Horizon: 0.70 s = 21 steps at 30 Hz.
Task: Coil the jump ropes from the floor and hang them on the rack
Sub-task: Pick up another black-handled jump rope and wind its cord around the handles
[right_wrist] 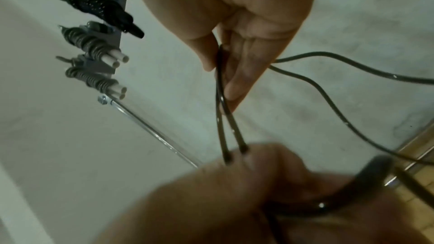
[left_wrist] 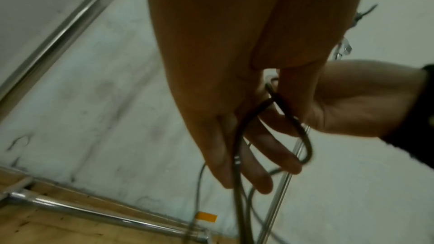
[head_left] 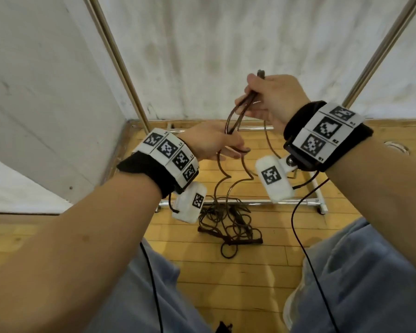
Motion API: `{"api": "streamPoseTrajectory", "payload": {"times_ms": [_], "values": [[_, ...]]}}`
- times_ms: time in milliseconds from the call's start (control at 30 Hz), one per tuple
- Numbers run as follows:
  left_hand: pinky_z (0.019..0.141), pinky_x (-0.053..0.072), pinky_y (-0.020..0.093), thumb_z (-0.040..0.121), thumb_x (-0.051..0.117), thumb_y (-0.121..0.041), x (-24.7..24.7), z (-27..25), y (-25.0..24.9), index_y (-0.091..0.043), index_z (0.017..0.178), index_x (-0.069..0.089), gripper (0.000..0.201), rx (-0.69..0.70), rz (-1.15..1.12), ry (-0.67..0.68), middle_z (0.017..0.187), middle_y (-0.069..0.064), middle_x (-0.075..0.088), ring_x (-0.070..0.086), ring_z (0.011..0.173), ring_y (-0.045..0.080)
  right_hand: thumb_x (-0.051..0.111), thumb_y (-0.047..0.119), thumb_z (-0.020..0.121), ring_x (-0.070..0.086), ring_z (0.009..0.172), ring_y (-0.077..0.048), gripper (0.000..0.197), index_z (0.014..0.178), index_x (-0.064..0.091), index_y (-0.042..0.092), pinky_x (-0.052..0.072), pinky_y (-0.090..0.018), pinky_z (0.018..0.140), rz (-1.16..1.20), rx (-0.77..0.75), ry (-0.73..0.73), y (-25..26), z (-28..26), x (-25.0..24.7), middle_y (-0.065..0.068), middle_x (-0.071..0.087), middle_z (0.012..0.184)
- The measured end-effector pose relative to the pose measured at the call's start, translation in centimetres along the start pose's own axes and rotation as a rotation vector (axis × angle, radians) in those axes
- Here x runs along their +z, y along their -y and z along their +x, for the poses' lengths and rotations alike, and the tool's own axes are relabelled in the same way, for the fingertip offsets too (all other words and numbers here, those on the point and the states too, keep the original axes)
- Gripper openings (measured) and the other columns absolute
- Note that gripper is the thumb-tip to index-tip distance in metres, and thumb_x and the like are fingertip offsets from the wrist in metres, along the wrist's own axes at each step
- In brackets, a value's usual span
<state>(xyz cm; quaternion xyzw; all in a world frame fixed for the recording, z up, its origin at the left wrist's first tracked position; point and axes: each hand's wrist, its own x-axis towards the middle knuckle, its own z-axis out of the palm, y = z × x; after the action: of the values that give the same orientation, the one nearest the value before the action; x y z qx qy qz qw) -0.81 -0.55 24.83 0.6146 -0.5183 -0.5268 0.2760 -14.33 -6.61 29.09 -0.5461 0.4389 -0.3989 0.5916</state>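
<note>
Head view: the right hand (head_left: 271, 99) pinches the doubled dark jump rope (head_left: 235, 116); just below its grip the left hand (head_left: 211, 140) holds the loop — the rest trails down to a tangled pile (head_left: 228, 227) on the wooden floor (head_left: 250, 280), beside the rack (head_left: 238, 202).

Left wrist view: the fingers (left_wrist: 258, 155) curl round the loop.

Right wrist view: thumb and fingers clamp two strands — coiled ropes (right_wrist: 94, 47) hang up to the left.

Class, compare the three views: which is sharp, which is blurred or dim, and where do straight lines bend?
Head view: bright, mostly sharp; the rack poles splay outward from wide-angle distortion. Left wrist view: dim, the left hand and rope smeared. Right wrist view: the right hand fairly clear, the near left hand a blur.
</note>
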Motion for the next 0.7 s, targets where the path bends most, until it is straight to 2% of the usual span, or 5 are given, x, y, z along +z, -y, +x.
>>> {"api": "streamPoseTrajectory", "payload": {"times_ms": [200, 333, 433, 633, 700], "values": [[0.066, 0.057, 0.027, 0.097, 0.054, -0.022, 0.3, 0.5, -0.3, -0.015, 0.083, 0.061, 0.017, 0.051, -0.071, -0.195, 0.077, 0.000, 0.075, 0.072, 0.076, 0.014, 0.055, 0.029, 0.094, 0.071, 0.072, -0.024, 0.025, 0.086, 0.058, 0.005, 0.055, -0.025, 0.062, 0.174, 0.014, -0.091, -0.1, 0.9, -0.8, -0.013, 0.070, 0.085], [0.056, 0.057, 0.029, 0.101, 0.043, -0.027, -0.5, 0.8, -1.8, -0.012, 0.078, 0.057, 0.031, 0.103, -0.210, -0.365, 0.064, 0.002, 0.067, 0.067, 0.059, 0.015, 0.059, 0.025, 0.091, 0.061, 0.103, -0.017, 0.014, 0.102, 0.059, 0.016, 0.044, -0.040, 0.099, -0.208, 0.092, 0.317, -2.4, 0.3, -0.7, 0.000, 0.064, 0.105], [0.052, 0.053, 0.028, 0.100, 0.042, -0.028, -0.6, 1.0, -2.7, -0.013, 0.073, 0.054, 0.034, 0.006, -0.251, -0.397, 0.056, 0.002, 0.060, 0.059, 0.048, 0.014, 0.059, 0.002, 0.081, 0.056, 0.112, -0.021, 0.027, 0.104, 0.063, 0.015, 0.043, -0.042, 0.098, -0.340, 0.141, 0.487, -4.1, -0.6, -0.3, -0.001, 0.064, 0.108], [0.054, 0.035, 0.028, 0.101, 0.040, -0.021, -0.4, 1.0, -3.9, -0.013, 0.065, 0.049, 0.038, -0.008, -0.469, -0.403, 0.060, 0.001, 0.049, 0.045, 0.054, 0.015, 0.065, 0.037, 0.085, 0.060, 0.090, 0.001, 0.013, 0.097, 0.061, 0.033, 0.044, -0.022, 0.081, -0.439, 0.118, 0.539, -6.4, -1.9, -0.3, 0.016, 0.065, 0.097], [0.060, 0.041, 0.027, 0.102, 0.037, -0.022, -0.6, 0.6, -4.6, -0.013, 0.070, 0.049, 0.035, 0.009, -0.738, -0.322, 0.060, 0.000, 0.048, 0.048, 0.055, 0.015, 0.060, 0.039, 0.089, 0.060, 0.090, -0.007, 0.007, 0.091, 0.062, 0.032, 0.044, -0.026, 0.081, -0.548, 0.074, 0.545, -7.2, -2.2, 0.6, 0.014, 0.065, 0.093]]}}
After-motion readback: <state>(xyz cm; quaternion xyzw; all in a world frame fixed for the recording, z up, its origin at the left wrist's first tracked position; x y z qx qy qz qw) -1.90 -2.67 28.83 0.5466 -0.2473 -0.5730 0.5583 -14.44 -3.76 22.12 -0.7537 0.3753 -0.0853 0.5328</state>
